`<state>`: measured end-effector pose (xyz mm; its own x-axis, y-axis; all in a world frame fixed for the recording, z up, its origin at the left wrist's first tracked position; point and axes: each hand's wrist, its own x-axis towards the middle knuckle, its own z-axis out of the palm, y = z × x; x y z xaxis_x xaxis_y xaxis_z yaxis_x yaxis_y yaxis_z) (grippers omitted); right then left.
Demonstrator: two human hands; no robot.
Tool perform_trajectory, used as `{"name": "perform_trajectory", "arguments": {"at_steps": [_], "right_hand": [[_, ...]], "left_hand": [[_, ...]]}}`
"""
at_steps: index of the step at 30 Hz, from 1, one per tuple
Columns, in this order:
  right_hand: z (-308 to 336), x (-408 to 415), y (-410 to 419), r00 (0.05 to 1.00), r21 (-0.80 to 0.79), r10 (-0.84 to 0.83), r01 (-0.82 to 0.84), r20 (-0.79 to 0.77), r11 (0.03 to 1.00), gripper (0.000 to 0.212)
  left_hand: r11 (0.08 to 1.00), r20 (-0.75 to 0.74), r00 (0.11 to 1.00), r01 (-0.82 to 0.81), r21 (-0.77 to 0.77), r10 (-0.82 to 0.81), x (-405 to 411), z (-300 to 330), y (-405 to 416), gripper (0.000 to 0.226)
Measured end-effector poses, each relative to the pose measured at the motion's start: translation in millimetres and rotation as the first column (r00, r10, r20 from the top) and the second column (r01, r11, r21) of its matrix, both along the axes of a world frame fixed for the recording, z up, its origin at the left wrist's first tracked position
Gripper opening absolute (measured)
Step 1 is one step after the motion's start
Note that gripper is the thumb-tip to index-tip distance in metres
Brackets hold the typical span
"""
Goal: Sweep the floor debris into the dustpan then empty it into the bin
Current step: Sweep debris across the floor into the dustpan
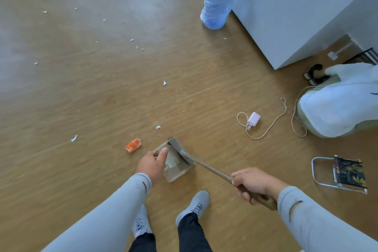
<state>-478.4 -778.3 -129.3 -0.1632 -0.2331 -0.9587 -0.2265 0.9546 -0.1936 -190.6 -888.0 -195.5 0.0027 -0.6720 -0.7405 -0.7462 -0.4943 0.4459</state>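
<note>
Ahead and to your left the wooden floor lies open, dotted with paper scraps. To your right, a charger and cable, folding stool, water bottle and white cabinet block passage.

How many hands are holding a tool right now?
2: the left hand holds the dustpan on the floor; the right hand holds the broom by its handle.

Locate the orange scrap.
Head view, lower centre-left: the orange scrap lies on the floor, just left of the dustpan held by the left hand.
</note>
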Motion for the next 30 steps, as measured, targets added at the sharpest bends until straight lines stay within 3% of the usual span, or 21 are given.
{"name": "perform_trajectory", "arguments": {"at_steps": [8,12,19,25,30], "right_hand": [[49,64,2,0.994,-0.130,0.058,-0.069,-0.088,0.989,0.040],[63,99,-12,0.984,-0.155,0.122,-0.141,-0.127,0.978,0.039],[66,155,-33,0.973,-0.179,0.199,-0.218,-0.120,0.959,0.042],[63,203,-60,0.957,-0.140,0.268,-0.282,-0.111,0.949,0.013],[64,236,-82,0.946,-0.113,0.295,-0.311,-0.133,0.944,0.026]], "left_hand": [[0.993,-0.108,0.988,-0.114,-0.014,0.112,94,46,15,0.077],[0.988,-0.127,0.983,-0.138,-0.066,0.129,135,61,15,0.066],[0.969,-0.121,0.967,-0.234,-0.084,0.223,206,71,21,0.063],[0.946,-0.113,0.952,-0.298,-0.132,0.284,259,64,23,0.055],[0.940,-0.050,0.949,-0.315,-0.131,0.311,294,56,19,0.061]]}}
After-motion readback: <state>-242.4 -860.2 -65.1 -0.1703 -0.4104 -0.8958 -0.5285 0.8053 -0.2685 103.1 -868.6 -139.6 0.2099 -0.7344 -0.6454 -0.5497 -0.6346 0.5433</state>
